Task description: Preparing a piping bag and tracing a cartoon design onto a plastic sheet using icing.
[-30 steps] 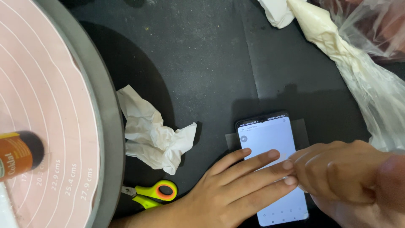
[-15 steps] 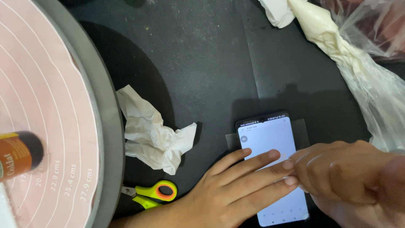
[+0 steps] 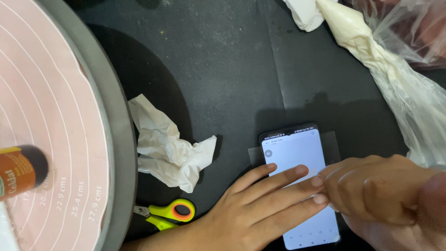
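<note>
— What covers the desk (image 3: 223, 56)?
— Dark matte surface; a smartphone (image 3: 302, 186) lies on it, left hand (image 3: 251, 209) flat and open across the screen, right hand (image 3: 381, 195) curled at its edge, gripping nothing visible.

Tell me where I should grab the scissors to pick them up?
Take the scissors by the yellow-green handle loops, coming from the right, judging by their pose. The loops lie in the open on the black table, while the blades point left, partly tucked under the round turntable's grey rim. The left hand lies just beside them.
</note>
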